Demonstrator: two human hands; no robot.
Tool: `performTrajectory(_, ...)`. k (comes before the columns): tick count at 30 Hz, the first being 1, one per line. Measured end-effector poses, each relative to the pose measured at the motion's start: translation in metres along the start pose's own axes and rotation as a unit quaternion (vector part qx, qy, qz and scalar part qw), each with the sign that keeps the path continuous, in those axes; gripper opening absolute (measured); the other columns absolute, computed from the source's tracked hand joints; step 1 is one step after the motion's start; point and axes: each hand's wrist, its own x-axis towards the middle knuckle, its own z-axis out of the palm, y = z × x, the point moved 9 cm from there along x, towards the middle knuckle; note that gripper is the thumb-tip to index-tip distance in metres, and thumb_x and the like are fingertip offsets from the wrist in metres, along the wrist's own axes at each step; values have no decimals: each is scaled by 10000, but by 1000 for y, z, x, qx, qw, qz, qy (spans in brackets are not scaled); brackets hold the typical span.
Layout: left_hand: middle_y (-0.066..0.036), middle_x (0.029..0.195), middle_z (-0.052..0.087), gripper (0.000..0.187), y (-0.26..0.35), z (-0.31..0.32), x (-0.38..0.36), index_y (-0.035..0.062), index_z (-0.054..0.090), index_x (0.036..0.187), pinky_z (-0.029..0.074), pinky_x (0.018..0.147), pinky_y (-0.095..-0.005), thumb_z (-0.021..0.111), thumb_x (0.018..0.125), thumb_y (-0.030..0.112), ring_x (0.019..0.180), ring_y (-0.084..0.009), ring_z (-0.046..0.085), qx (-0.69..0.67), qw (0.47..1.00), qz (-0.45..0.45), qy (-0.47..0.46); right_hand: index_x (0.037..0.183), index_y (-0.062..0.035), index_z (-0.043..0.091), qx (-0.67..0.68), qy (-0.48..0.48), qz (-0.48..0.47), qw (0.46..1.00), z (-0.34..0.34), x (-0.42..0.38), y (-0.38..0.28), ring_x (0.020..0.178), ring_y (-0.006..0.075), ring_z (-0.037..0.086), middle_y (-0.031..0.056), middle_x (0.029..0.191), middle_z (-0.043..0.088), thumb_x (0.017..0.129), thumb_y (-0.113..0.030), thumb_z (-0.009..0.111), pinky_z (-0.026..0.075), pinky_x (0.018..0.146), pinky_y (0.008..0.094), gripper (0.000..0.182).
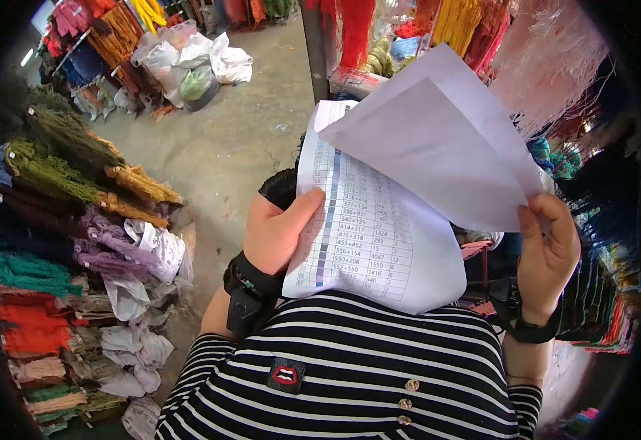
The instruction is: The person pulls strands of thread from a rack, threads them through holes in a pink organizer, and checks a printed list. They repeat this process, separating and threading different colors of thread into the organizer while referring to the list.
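Observation:
My left hand (280,229) is closed on the left edge of a printed sheet (364,242), with its thumb lying on the page. Rows of numbers and a column of dark colour swatches run down this sheet, which curls in front of my striped shirt. Something black and textured (280,188) shows beside the left hand, behind the sheet. On the other side, my right hand (551,253) pinches the lower right corner of the lifted pages (437,147) between thumb and fingers. Their blank backs are turned toward me, and they cover the upper right of the printed sheet.
Hanks of coloured yarn (49,172) hang on racks along the left. More yarn hangs at the upper right, including a pale pink bundle (547,59) and a red one (355,33). White plastic bags (229,60) lie on the concrete floor (254,110) by a far rack.

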Motion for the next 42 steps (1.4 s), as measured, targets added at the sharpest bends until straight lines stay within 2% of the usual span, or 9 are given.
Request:
performTrajectory(23,-27,870,660,190,-11,8,-12,-47,635,1012,459,697,-256,580,870,67,777,-93,589,13,999,0,45,916,0,603,80,-41,7,996,-1,-3,7,773,105,557,48,853,615,850,-28,673,454,724,232,100)
performTrajectory(26,-33,869,666,277,-16,4,-24,-39,636,1018,474,704,-274,549,939,212,787,-109,602,66,996,-5,67,846,-6,618,82,-133,-74,985,5,-6,-12,758,151,596,72,840,635,788,-46,725,467,700,251,129)
performTrajectory(27,-38,874,669,341,-29,-1,-24,-36,638,1016,479,706,-281,516,957,276,789,-116,607,10,999,-21,47,814,-11,633,88,-186,-46,978,10,-9,-8,748,201,622,104,847,648,743,-164,781,481,684,273,225)
performTrajectory(28,-43,880,671,408,-43,-8,-23,-34,639,1013,484,707,-288,482,974,340,792,-123,611,-44,998,-36,28,827,-18,643,118,-222,-115,961,13,-11,-16,738,226,629,104,841,656,748,-295,785,484,676,293,321)
performTrajectory(30,-68,909,679,621,-57,-5,-24,-25,639,1041,502,710,-312,345,997,520,800,-154,623,-112,991,-75,22,817,-26,652,201,-251,-126,938,21,-18,-22,745,243,640,92,845,668,745,-390,769,485,669,317,389)
performTrajectory(32,-153,1161,619,536,-46,27,-33,-7,509,1283,524,868,-354,452,981,432,998,-248,636,-414,881,-180,-142,818,-37,655,217,-275,-89,932,25,-23,-23,759,267,644,91,831,673,725,-254,786,487,690,335,271)
performTrajectory(33,-118,1100,637,488,-42,15,-28,-14,546,1226,512,833,-333,479,975,400,952,-213,628,-207,963,-131,-109,822,-40,655,197,-276,-111,934,24,-24,-31,762,272,645,91,831,673,716,-208,784,489,694,339,237)
performTrajectory(36,-97,1062,644,415,-29,8,-18,-14,571,1184,501,820,-319,520,944,321,926,-190,621,-76,990,-74,-97,834,-79,662,153,-268,-241,920,13,-34,-64,800,272,657,60,866,686,661,24,672,499,681,358,202)
performTrajectory(42,-54,986,659,283,-6,-9,-20,-15,620,1100,480,794,-290,603,881,162,873,-142,607,69,994,41,-76,852,-88,686,200,-349,-353,845,-17,-58,-146,821,243,675,81,989,692,729,-85,622,514,620,323,139)
